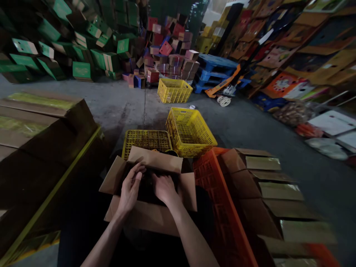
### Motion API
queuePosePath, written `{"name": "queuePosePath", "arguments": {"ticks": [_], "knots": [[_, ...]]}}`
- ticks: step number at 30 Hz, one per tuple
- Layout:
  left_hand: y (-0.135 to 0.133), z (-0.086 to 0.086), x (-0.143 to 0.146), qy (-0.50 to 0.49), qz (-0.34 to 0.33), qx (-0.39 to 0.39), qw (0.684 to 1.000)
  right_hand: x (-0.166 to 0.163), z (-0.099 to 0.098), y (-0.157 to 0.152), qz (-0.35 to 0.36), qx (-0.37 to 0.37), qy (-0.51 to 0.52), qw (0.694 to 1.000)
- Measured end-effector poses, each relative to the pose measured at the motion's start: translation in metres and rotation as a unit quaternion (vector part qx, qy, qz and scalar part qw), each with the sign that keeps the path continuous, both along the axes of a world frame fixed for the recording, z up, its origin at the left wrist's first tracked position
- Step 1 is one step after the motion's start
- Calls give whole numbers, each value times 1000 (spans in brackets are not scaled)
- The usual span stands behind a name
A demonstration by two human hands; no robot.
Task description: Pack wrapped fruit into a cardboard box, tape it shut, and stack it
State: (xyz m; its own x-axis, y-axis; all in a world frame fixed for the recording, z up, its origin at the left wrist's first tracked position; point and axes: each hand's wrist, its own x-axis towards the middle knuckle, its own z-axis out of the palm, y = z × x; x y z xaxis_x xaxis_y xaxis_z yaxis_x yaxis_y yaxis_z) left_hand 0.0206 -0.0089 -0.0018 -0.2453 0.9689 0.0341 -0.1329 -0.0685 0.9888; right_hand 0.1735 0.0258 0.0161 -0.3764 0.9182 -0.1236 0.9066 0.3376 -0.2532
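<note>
An open cardboard box (155,218) sits in front of my body with its flaps folded outward. My left hand (131,187) is over the left side of the opening, its fingers stretched forward and slightly bent near the far flap, with nothing visible in it. Further right, my right hand (164,188) reaches down into the box, and its fingertips are lost in the dark interior. Whatever lies inside the box is too dark to make out.
Taped cartons (36,126) stand on the left. An orange crate (211,185) holds cardboard boxes on the right. Ahead are an upturned-looking yellow crate (147,139), an open yellow crate (191,129) and another yellow crate (174,91). Blue pallets (214,68) and a pallet jack (226,83) stand beyond.
</note>
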Motion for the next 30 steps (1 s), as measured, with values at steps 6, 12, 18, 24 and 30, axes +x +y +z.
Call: {"name": "queuePosePath", "arguments": {"ticks": [6,12,18,24,30], "knots": [[1,-4,0,-7,-9,11,1000,2,-7,4,-52,-12,2,999],[-3,6,0,54,-6,-7,999,25,13,-27,-141,-28,431,891],[-2,15,-2,-23,-114,-68,991,8,-7,-39,-242,-4,626,741],[-1,13,-6,27,-179,-44,983,4,-19,-33,-254,-9,715,652],[-4,6,-3,66,-196,-50,977,10,-22,-28,-231,-83,721,648]]}}
